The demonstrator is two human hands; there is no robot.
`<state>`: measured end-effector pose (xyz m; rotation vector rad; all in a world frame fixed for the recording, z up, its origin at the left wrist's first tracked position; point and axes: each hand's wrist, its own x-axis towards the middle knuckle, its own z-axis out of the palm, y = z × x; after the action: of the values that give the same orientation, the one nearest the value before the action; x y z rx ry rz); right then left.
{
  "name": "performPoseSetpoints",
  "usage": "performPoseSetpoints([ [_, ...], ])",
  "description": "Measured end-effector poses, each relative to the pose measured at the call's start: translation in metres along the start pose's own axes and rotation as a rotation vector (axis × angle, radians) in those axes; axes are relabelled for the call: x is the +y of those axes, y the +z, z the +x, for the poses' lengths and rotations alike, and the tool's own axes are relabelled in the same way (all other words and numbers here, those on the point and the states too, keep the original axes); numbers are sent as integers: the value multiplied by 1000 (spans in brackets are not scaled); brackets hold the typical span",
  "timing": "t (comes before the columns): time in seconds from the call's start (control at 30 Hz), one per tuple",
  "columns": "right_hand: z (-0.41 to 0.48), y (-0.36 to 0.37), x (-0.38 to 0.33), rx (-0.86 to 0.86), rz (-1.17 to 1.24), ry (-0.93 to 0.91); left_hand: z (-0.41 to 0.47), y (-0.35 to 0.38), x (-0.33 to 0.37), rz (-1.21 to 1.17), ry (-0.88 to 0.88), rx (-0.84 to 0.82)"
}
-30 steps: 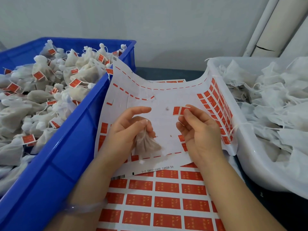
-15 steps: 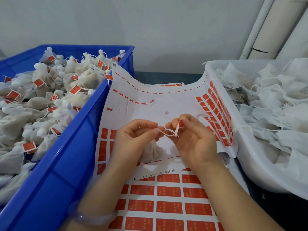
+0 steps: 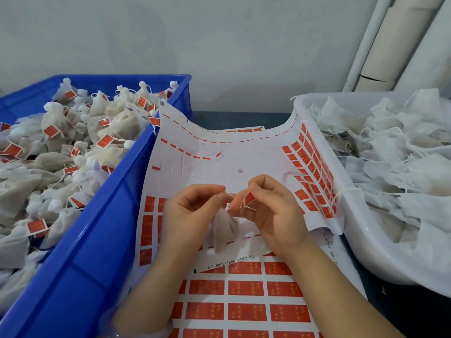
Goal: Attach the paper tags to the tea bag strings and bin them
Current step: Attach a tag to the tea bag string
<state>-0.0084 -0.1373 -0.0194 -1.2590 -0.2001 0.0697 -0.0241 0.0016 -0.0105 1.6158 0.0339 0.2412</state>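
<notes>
A small beige tea bag (image 3: 224, 229) hangs just above the white sticker sheet (image 3: 219, 172), between both hands. My left hand (image 3: 192, 215) pinches its string at the top, thumb and forefinger pressed together. My right hand (image 3: 271, 211) pinches a red paper tag (image 3: 248, 199), half folded, right beside the left fingertips. The string itself is too thin to make out between the fingers.
A blue bin (image 3: 97, 240) on the left holds several tagged tea bags. A white tub (image 3: 353, 215) on the right is heaped with untagged bags. A full sheet of red tags (image 3: 244, 289) lies near me, under my wrists. Wall and white pipes stand behind.
My right hand lifted a red tag off the sheet and carried it to the left hand. The left hand raised the tea bag by its string; the tag is now folding there.
</notes>
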Motion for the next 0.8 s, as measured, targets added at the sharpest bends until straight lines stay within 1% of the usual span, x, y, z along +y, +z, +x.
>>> performPoseSetpoints([
  [0.13, 2, -2, 1, 63, -59, -48, 0, -1, -1, 55, 60, -34],
  [0.27, 2, -4, 1, 126, 13, -113, -2, -3, -4, 127, 114, -66],
  [0.4, 2, -3, -1, 104, 68, -116, -3, -4, -4, 243, 132, -261],
  [0.47, 2, -1, -1, 92, 79, -117, -5, -4, -2, 275, 151, -314],
  [0.53, 1, -2, -2, 99, 85, -122, -5, -5, 0, 275, 175, -327],
  [0.63, 2, -4, -4, 149, 61, -136, -6, -5, 1, 284, 154, -331],
  [0.8, 2, -4, -6, 196, 123, -106, -6, -6, 3, 254, 129, -330],
])
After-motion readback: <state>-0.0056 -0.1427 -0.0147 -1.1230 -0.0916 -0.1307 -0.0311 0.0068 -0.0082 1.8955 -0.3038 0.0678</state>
